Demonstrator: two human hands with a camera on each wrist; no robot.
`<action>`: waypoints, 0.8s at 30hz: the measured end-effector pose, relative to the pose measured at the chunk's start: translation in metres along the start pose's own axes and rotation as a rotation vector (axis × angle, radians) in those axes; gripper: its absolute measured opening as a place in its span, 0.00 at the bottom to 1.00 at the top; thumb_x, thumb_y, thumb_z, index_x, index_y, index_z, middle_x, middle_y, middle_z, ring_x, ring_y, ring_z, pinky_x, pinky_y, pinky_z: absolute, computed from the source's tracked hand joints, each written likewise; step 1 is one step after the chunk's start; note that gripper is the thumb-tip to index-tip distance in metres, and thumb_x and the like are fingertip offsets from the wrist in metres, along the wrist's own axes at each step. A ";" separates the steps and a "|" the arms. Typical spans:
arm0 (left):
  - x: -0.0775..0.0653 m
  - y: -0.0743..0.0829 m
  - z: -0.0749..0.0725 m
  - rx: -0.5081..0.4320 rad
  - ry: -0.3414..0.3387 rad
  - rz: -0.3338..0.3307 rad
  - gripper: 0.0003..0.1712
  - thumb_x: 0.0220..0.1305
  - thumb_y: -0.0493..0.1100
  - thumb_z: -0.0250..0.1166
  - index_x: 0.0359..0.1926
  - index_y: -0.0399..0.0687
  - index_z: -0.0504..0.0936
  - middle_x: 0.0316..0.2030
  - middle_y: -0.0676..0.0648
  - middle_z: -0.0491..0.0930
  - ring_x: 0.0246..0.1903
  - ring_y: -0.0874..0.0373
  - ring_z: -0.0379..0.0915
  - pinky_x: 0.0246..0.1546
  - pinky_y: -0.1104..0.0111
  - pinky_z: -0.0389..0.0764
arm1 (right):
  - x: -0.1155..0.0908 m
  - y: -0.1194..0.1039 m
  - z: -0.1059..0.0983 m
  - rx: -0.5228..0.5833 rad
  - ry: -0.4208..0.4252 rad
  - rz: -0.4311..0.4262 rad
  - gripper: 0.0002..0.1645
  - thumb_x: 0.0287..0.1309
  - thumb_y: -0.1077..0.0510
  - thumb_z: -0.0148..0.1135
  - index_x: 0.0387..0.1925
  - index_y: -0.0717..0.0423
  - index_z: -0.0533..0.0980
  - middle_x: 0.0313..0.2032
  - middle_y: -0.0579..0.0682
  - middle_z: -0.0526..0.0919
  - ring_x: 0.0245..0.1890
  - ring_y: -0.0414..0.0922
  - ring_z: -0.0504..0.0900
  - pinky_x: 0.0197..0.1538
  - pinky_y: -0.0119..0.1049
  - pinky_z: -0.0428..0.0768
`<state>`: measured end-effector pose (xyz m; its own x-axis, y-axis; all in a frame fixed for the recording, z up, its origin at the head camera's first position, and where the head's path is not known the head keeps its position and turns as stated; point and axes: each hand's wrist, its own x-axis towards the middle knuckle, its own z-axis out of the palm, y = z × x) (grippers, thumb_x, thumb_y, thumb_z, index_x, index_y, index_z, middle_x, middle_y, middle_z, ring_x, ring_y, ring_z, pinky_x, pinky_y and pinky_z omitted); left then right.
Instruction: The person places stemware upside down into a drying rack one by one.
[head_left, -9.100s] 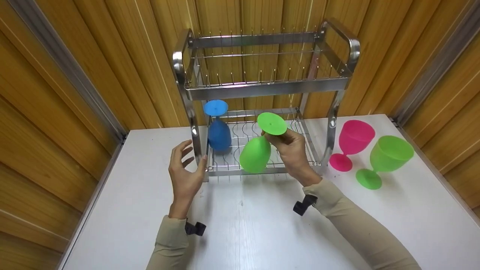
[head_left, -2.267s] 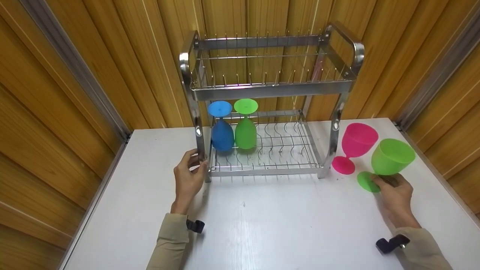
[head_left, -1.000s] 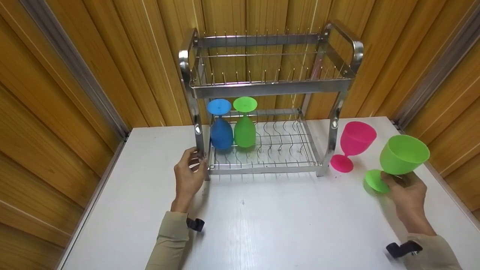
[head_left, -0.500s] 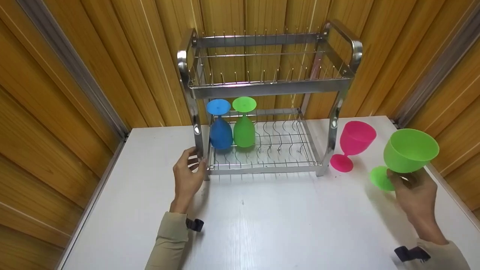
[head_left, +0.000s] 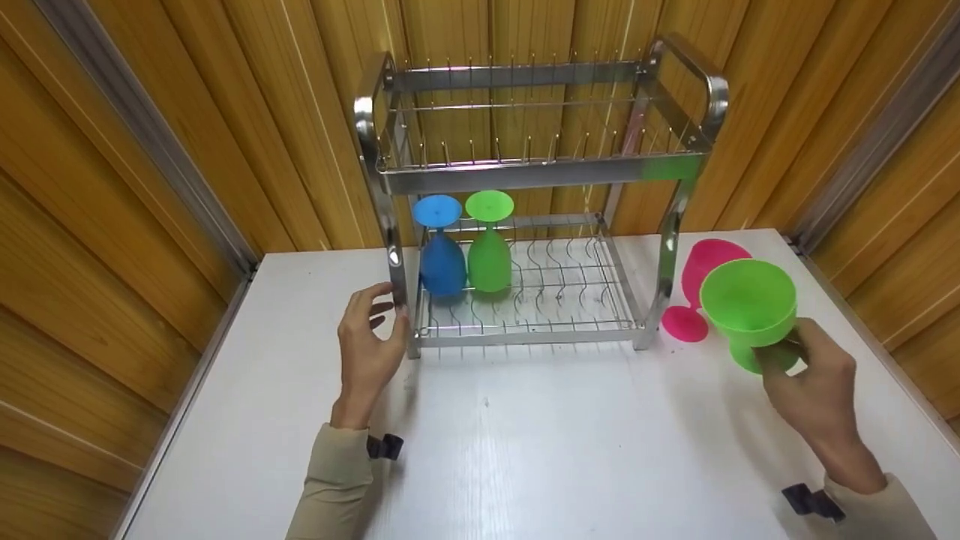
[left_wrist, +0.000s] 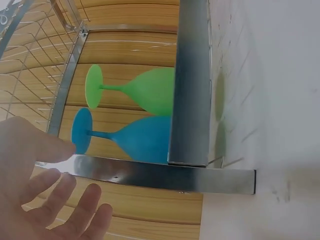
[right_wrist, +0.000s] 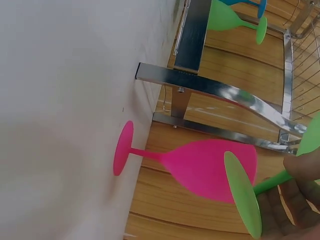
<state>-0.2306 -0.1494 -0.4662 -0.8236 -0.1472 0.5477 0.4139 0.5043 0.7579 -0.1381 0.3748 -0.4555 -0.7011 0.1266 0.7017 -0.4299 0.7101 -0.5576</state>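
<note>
My right hand (head_left: 817,379) pinches the stem of a green goblet (head_left: 750,296), held upright in front of a pink goblet (head_left: 709,274). In the right wrist view, the green goblet's round foot (right_wrist: 242,195) hangs off the table beside the pink bowl. By the front left leg of a two-tier metal dish rack (head_left: 525,339), my left hand (head_left: 371,349) has its fingers loosely spread, thumb and fingers on either side of the leg; contact is unclear. Upside down on the lower tier stand a blue goblet (head_left: 442,266) and another green goblet (head_left: 489,262), side by side at the left.
The rack's upper tier (head_left: 540,176) has rows of upright wire prongs. Wavy wires line the lower tier to the right of the goblets. The white table (head_left: 540,450) meets wood-look panel walls (head_left: 112,225) at the back and both sides.
The right hand lifts the second green goblet off the table, out to the right, then back left in front of the pink one. The left hand's fingers have loosened at the rack leg.
</note>
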 end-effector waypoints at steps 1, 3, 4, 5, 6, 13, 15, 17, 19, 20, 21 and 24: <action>0.000 0.003 0.000 0.005 -0.001 0.011 0.24 0.67 0.32 0.72 0.63 0.39 0.81 0.57 0.39 0.83 0.56 0.43 0.85 0.56 0.48 0.90 | 0.001 -0.002 0.002 -0.009 -0.011 -0.020 0.22 0.52 0.84 0.67 0.50 0.75 0.80 0.47 0.24 0.80 0.48 0.20 0.80 0.53 0.10 0.77; -0.001 0.009 0.000 0.013 -0.006 0.029 0.25 0.66 0.32 0.73 0.63 0.38 0.81 0.57 0.40 0.83 0.56 0.43 0.85 0.54 0.48 0.90 | 0.004 -0.007 0.006 -0.029 -0.035 -0.052 0.22 0.51 0.84 0.68 0.49 0.74 0.81 0.45 0.33 0.84 0.47 0.19 0.79 0.52 0.10 0.77; -0.002 0.012 0.001 0.012 -0.012 0.037 0.26 0.65 0.33 0.74 0.63 0.38 0.81 0.57 0.40 0.83 0.55 0.43 0.84 0.53 0.47 0.90 | 0.006 -0.009 0.009 -0.042 -0.053 -0.066 0.22 0.50 0.84 0.68 0.48 0.73 0.81 0.43 0.38 0.85 0.46 0.18 0.78 0.52 0.09 0.76; -0.003 0.016 0.001 0.010 -0.022 0.044 0.26 0.64 0.33 0.75 0.63 0.39 0.81 0.57 0.40 0.83 0.55 0.43 0.84 0.52 0.48 0.90 | 0.007 -0.012 0.011 -0.053 -0.071 -0.080 0.22 0.50 0.84 0.69 0.48 0.72 0.81 0.42 0.44 0.86 0.46 0.17 0.77 0.52 0.09 0.76; -0.004 0.019 0.003 0.008 -0.034 0.053 0.27 0.64 0.34 0.75 0.63 0.39 0.81 0.56 0.41 0.83 0.54 0.44 0.84 0.50 0.48 0.90 | 0.008 -0.014 0.014 -0.064 -0.090 -0.095 0.23 0.50 0.84 0.69 0.48 0.72 0.82 0.41 0.50 0.87 0.46 0.17 0.76 0.52 0.09 0.75; -0.015 0.041 0.013 -0.060 -0.195 0.147 0.31 0.64 0.39 0.78 0.66 0.41 0.79 0.59 0.43 0.83 0.55 0.47 0.82 0.53 0.51 0.90 | 0.012 -0.031 0.031 -0.153 -0.210 -0.168 0.29 0.46 0.82 0.75 0.52 0.67 0.83 0.43 0.57 0.88 0.43 0.44 0.88 0.57 0.06 0.70; -0.018 0.047 0.016 -0.079 -0.244 0.153 0.32 0.64 0.42 0.78 0.67 0.43 0.78 0.60 0.44 0.82 0.56 0.50 0.82 0.55 0.51 0.89 | 0.013 -0.036 0.035 -0.185 -0.225 -0.191 0.29 0.46 0.81 0.77 0.52 0.67 0.83 0.43 0.58 0.88 0.42 0.54 0.89 0.59 0.05 0.66; -0.021 0.052 0.018 -0.101 -0.283 0.145 0.34 0.64 0.44 0.78 0.68 0.45 0.77 0.61 0.45 0.82 0.57 0.51 0.82 0.57 0.52 0.89 | 0.014 -0.041 0.039 -0.221 -0.243 -0.207 0.30 0.46 0.79 0.79 0.53 0.66 0.83 0.44 0.58 0.88 0.44 0.56 0.90 0.61 0.05 0.63; -0.024 0.055 0.020 -0.123 -0.313 0.131 0.34 0.64 0.45 0.78 0.69 0.47 0.77 0.62 0.46 0.82 0.59 0.51 0.82 0.58 0.52 0.89 | 0.015 -0.046 0.042 -0.264 -0.255 -0.224 0.30 0.45 0.78 0.80 0.53 0.65 0.83 0.45 0.58 0.88 0.45 0.55 0.90 0.61 0.09 0.68; -0.025 0.057 0.021 -0.137 -0.325 0.124 0.35 0.64 0.46 0.79 0.69 0.48 0.77 0.62 0.46 0.81 0.59 0.50 0.82 0.58 0.51 0.89 | 0.015 -0.049 0.043 -0.286 -0.260 -0.235 0.30 0.45 0.77 0.81 0.53 0.65 0.83 0.45 0.58 0.88 0.45 0.55 0.90 0.60 0.14 0.75; -0.027 0.059 0.022 -0.151 -0.335 0.119 0.35 0.64 0.46 0.79 0.69 0.49 0.77 0.62 0.45 0.81 0.60 0.49 0.82 0.58 0.50 0.89 | 0.016 -0.052 0.045 -0.309 -0.263 -0.247 0.30 0.44 0.76 0.82 0.53 0.64 0.84 0.44 0.58 0.87 0.45 0.54 0.89 0.58 0.20 0.81; -0.030 0.063 0.024 -0.190 -0.355 0.124 0.36 0.63 0.46 0.79 0.69 0.50 0.77 0.63 0.44 0.81 0.61 0.46 0.82 0.58 0.47 0.89 | 0.018 -0.061 0.052 -0.353 -0.255 -0.287 0.28 0.45 0.75 0.82 0.50 0.65 0.84 0.41 0.57 0.86 0.39 0.51 0.86 0.45 0.42 0.93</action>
<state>-0.1887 -0.0927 -0.4436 -0.8317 0.2243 0.5079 0.5552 0.3285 0.7641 -0.1537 0.2982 -0.4321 -0.7185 -0.2494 0.6493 -0.4382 0.8873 -0.1440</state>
